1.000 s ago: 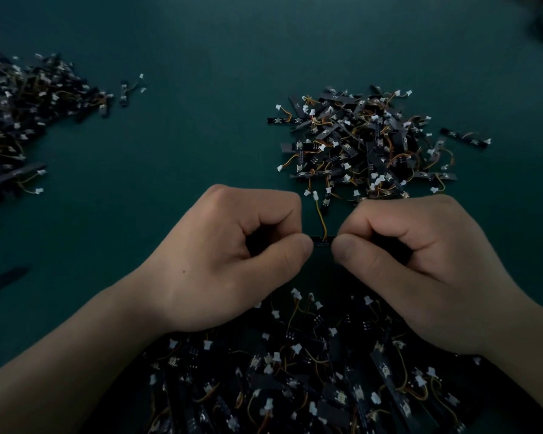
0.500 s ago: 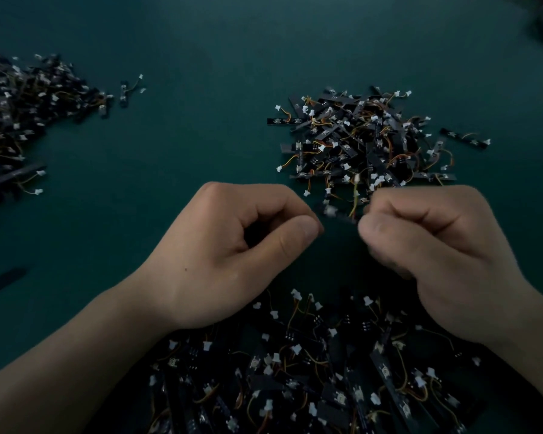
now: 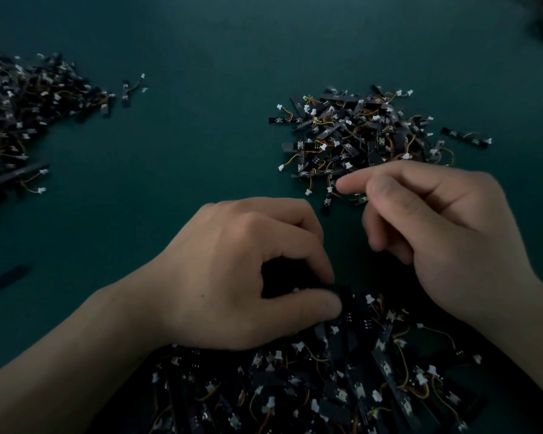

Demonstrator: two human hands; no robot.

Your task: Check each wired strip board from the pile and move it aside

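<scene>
A heap of black wired strip boards (image 3: 358,386) with white connectors lies at the near edge, partly under my wrists. My left hand (image 3: 232,270) is down at its far edge, thumb and curled fingers pinching one black strip board (image 3: 347,300). My right hand (image 3: 436,220) hovers over the near edge of a second pile of boards (image 3: 358,136), fingers loosely spread, index finger pointing left, holding nothing. A single board (image 3: 326,198) lies just below that fingertip.
A third, larger pile (image 3: 22,114) spreads along the left edge. Stray boards lie at the right (image 3: 466,137), near the left pile (image 3: 129,89) and at the lower left (image 3: 0,281). All of it sits on a dark green mat (image 3: 185,167).
Both hands held one board between them. The right hand carried it up to the far pile and let go. The left hand dropped to the near heap and took hold of another board.
</scene>
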